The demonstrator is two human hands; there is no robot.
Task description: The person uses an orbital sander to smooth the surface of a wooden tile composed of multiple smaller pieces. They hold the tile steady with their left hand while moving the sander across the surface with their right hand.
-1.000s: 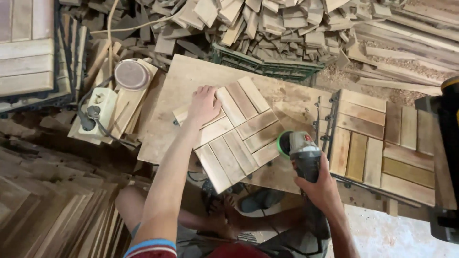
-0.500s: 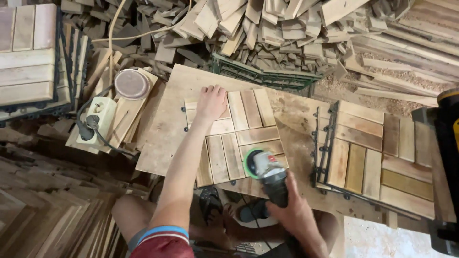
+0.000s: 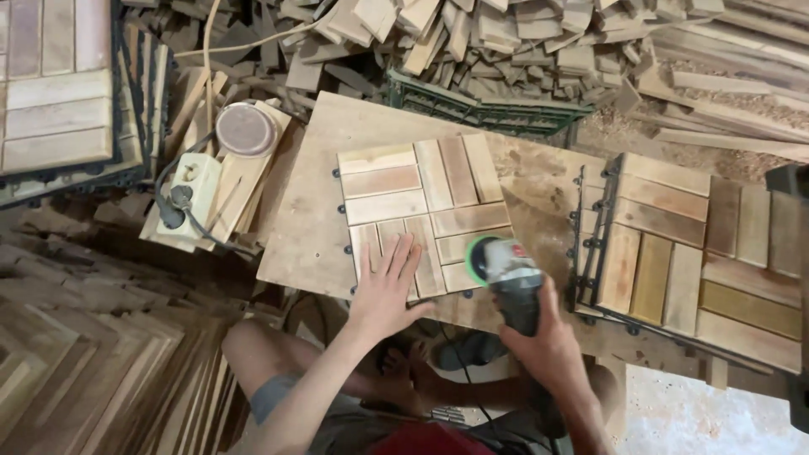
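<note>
Square slatted wooden deck tile (image 3: 421, 211) lying flat on pale plywood board (image 3: 320, 227), left hand (image 3: 386, 291) spread flat on its near edge, right hand (image 3: 543, 341) gripping grey angle grinder with green disc (image 3: 501, 270) at tile's right corner

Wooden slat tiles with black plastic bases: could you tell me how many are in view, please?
3: one tile on the board under the left hand, one at right, one top left; stacks may hide more.

The only label in view was a small red and white sticker on the grey head of the angle grinder (image 3: 504, 263), beside its green disc guard at the wooden tile's near right corner; no packages, signs or screens showed.
</note>
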